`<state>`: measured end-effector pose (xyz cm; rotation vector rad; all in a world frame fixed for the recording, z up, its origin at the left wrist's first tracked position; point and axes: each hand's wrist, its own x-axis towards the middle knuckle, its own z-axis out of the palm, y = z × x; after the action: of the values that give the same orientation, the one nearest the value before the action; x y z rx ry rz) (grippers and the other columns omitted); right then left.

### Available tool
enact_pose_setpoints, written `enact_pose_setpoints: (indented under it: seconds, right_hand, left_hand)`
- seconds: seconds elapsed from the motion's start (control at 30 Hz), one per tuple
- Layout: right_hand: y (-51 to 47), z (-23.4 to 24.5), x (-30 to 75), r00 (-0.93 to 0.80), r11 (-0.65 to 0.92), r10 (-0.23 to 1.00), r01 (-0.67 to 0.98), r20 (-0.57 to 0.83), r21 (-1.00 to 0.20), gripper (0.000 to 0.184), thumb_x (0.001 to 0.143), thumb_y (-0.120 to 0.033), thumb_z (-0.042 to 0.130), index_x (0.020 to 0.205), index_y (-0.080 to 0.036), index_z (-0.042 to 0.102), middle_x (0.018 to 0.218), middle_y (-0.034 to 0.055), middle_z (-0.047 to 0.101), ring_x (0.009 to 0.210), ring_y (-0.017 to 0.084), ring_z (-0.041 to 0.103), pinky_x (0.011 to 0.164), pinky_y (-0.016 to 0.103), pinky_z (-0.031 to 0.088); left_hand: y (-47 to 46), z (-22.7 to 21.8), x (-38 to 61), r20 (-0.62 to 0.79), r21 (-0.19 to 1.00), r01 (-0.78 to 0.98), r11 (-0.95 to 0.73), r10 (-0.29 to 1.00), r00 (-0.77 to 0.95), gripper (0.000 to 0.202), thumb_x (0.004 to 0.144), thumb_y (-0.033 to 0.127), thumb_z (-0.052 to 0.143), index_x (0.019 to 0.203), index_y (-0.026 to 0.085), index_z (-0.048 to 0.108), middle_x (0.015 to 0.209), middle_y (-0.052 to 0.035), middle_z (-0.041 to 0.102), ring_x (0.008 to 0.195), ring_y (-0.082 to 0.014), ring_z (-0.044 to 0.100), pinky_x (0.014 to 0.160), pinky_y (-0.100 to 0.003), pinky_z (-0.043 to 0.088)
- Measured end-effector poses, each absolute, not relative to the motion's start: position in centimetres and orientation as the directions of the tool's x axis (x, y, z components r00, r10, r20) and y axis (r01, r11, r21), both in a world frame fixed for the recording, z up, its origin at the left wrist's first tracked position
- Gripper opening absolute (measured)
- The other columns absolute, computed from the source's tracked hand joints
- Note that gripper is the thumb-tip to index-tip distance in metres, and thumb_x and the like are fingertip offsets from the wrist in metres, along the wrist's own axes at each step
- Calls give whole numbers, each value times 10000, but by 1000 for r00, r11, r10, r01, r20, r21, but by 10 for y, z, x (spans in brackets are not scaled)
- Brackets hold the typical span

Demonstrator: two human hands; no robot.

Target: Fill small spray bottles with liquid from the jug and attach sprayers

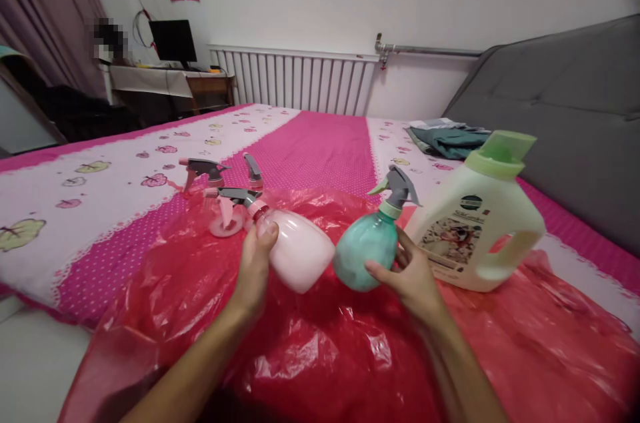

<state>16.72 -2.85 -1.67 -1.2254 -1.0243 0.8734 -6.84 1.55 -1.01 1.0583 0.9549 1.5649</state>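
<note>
Bottles, frame centre: left hand (pixel 254 268) fingers clamped on pink spray bottle (pixel 303 255), right hand (pixel 415 276) on teal spray bottle (pixel 363 256), over red plastic sheet (pixel 325 356). We judged body grips steadier than necks.

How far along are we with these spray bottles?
Done: red sheet is spread on the bed; both bottles carry trigger heads. In hand: left hand grips the pink bottle, right hand the teal bottle. Left: two loose triggers lie beyond, and the jug stands capped.
</note>
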Motion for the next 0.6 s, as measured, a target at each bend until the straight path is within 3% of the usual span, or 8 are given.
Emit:
enact_pose_setpoints:
  seconds: [0.07,0.23,0.33,0.43,0.6]
  right_hand:
    - [-29,-17,168,309,158,941,-37,139,-987,1013,456,-557,937,1329,-174,594,1234,170,730,1079,330,729,840,393,638]
    - [-29,-16,169,353,110,925,104,140,-988,940,474,-500,950,1283,-163,612,1232,180,722,1071,321,724,864,403,630]
    - [-28,-17,167,370,132,912,140,176,-981,922,479,-509,952,1274,-174,627,1269,176,708,1095,325,715,884,413,625]
    - [-28,-18,168,355,158,919,69,172,-985,933,478,-614,921,1246,-173,628,1205,176,726,1028,324,729,827,407,633]
    - [-27,-23,170,333,149,926,118,180,-982,937,521,-553,946,1321,-206,604,1264,158,711,1075,315,724,855,398,631]
  left_hand:
    - [16,-11,-70,175,939,-270,-215,971,-165,550,823,632,769,1123,188,647,999,-29,672,871,-188,611,723,-266,481]
    - [15,-10,-74,191,953,-204,-225,966,-173,690,795,635,785,1281,180,600,1212,-91,691,1073,-267,642,855,-327,507]
    - [13,-7,-75,220,960,-135,-245,959,-176,699,790,644,775,1277,176,597,1193,-102,696,1091,-300,647,888,-370,508]
    - [13,-3,-75,260,959,-58,-277,943,-206,713,755,667,774,1232,163,613,1129,-103,701,1053,-313,647,885,-394,509]
    - [13,-1,-76,343,939,63,-338,918,-199,663,764,636,764,1219,180,609,1153,-104,697,1077,-326,648,938,-419,493]
